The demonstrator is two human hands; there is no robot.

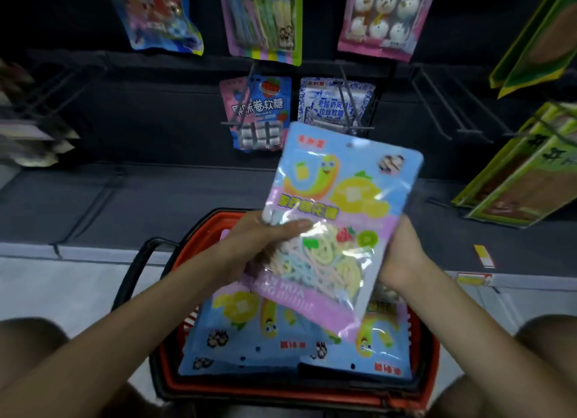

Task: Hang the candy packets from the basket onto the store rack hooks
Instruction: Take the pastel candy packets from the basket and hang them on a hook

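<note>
Pale floor [78, 292] nearest, with a red basket [212, 221] holding spare packets [249, 339] lying flat. Left hand [265, 239] and right hand [402, 252] grasp one candy packet [337, 214] by its lower sides, above the basket. Best to keep it upright and aim its top hole [354, 143] at a hook [349, 105] on the dark rack [156, 121].

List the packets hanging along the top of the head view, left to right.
Blue cartoon packet → pastel-striped packet → pink snowman packet → green packets at the far right edge.
</note>
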